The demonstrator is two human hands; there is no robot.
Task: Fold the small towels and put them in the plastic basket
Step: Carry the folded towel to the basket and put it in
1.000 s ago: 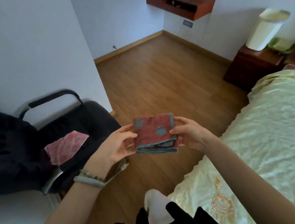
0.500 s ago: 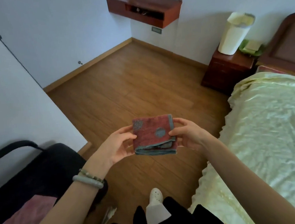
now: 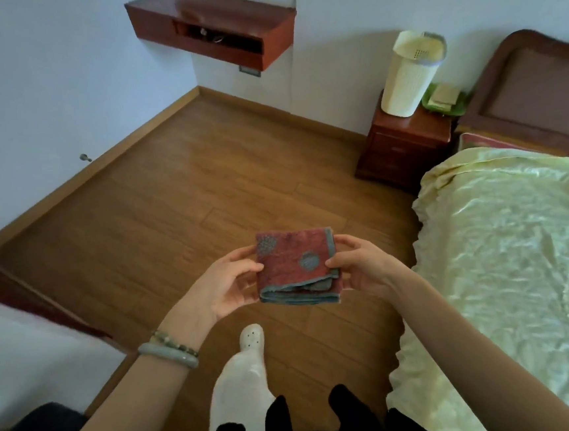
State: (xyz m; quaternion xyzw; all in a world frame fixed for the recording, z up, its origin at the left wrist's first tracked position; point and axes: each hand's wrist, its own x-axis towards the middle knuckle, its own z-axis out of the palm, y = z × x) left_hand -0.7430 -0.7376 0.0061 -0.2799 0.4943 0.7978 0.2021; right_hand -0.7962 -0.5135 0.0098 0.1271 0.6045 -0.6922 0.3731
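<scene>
Wooden floor [image 3: 172, 208]; bed [image 3: 519, 246] 3 o'clock, plastic basket [image 3: 405, 81] 1 o'clock. Left hand [image 3: 224, 286], right hand [image 3: 367, 270] pinch folded red towel [image 3: 290, 259].

Single view from a wide-angle camera worn on the head, facing forward and steeply down along the person's own forearms [image 3: 467, 354]. The left hand [image 3: 224, 286] and right hand [image 3: 367, 270], gripping a folded towel [image 3: 294, 266] between them, lie nearest the lens at mid-frame above the floor [image 3: 172, 208]. The bed [image 3: 502, 247] runs down the right edge; the basket [image 3: 408, 74] stands far off, upper right.
</scene>
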